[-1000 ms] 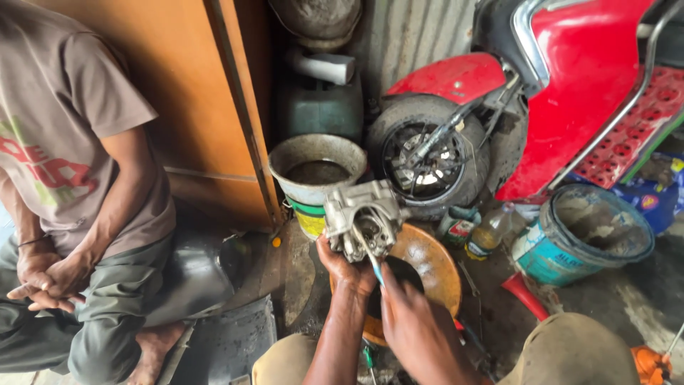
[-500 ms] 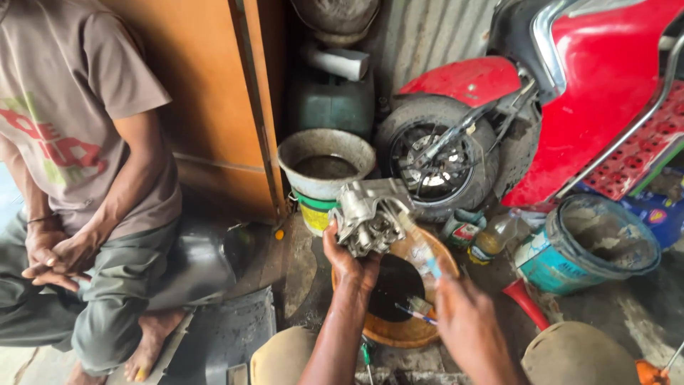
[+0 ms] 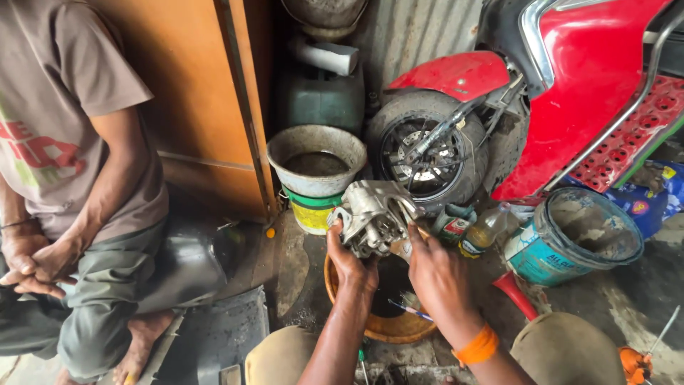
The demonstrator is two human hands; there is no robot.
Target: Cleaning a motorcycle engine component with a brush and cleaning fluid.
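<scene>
A head-worn camera looks down at two bare hands working over a shallow orange basin [image 3: 370, 329] on a grimy workshop floor [image 3: 641, 335]. The left hand [image 3: 350, 265] is closed around the lower left side of a grey metal engine part [image 3: 374, 214], holding it up above the basin's far rim. The part sits just beyond and above both hands, tilted, with its longer side running from lower left to upper right. The right hand [image 3: 436, 274] presses against the part's lower right edge, fingers curled; it seems to pinch something small there, though what it grips cannot be told. Both hands touch the part; the left carries its weight. An orange band circles the right wrist. The basin holds dark liquid, and a thin blue-handled tool [image 3: 407, 309] lies across it near the right hand.

Just behind the part stands a grey metal bowl of dark liquid [image 3: 316, 160] set on a yellow and green bucket [image 3: 311, 212]. To the right are a small bottle [image 3: 483, 229] and a teal bucket [image 3: 577, 235]. A red scooter [image 3: 570, 78] fills the upper right corner, its front wheel [image 3: 427, 151] close behind the part. At the left edge another person [image 3: 64, 164] sits with clasped hands before an orange wooden panel [image 3: 199, 93].
</scene>
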